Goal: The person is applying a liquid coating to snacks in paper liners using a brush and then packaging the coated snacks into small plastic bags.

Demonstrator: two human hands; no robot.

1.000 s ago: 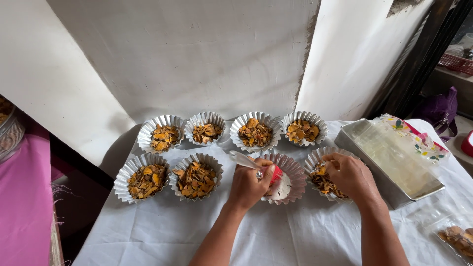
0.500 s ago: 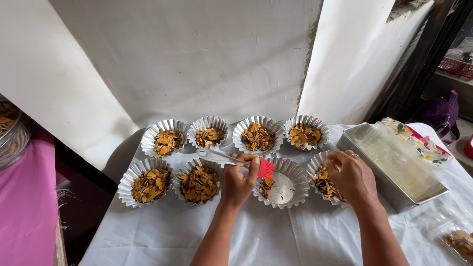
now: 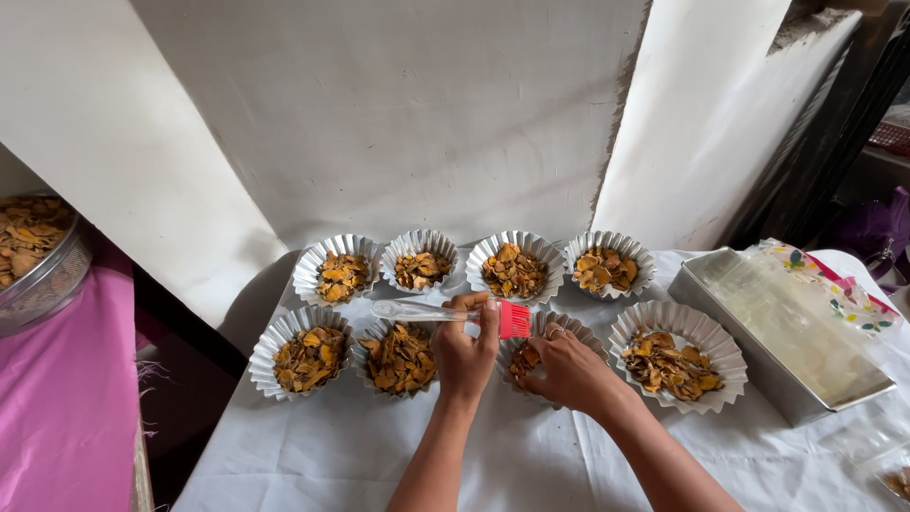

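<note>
My left hand (image 3: 464, 353) grips a pastry brush (image 3: 422, 310) that has a clear handle and red bristles. The brush lies level above the front row of fluted foil moulds, bristles pointing right. My right hand (image 3: 572, 372) rests in the third front mould (image 3: 578, 328), fingers on the orange-brown dried chips inside. Most of that mould is hidden by both hands. To the left are two filled front moulds (image 3: 305, 357), and a filled one (image 3: 678, 354) stands to the right. Several filled moulds (image 3: 515, 266) form the back row.
A metal baking tray (image 3: 749, 365) lined with clear film stands at the right on the white cloth (image 3: 313, 455). At the far left, a metal sieve bowl (image 3: 43, 270) of chips sits on a pink cloth (image 3: 57, 408). A white wall rises directly behind the moulds.
My left hand lifted the brush out of the third front mould and turned it level. My right hand moved from the rightmost front mould into the third one, which now shows chips.
</note>
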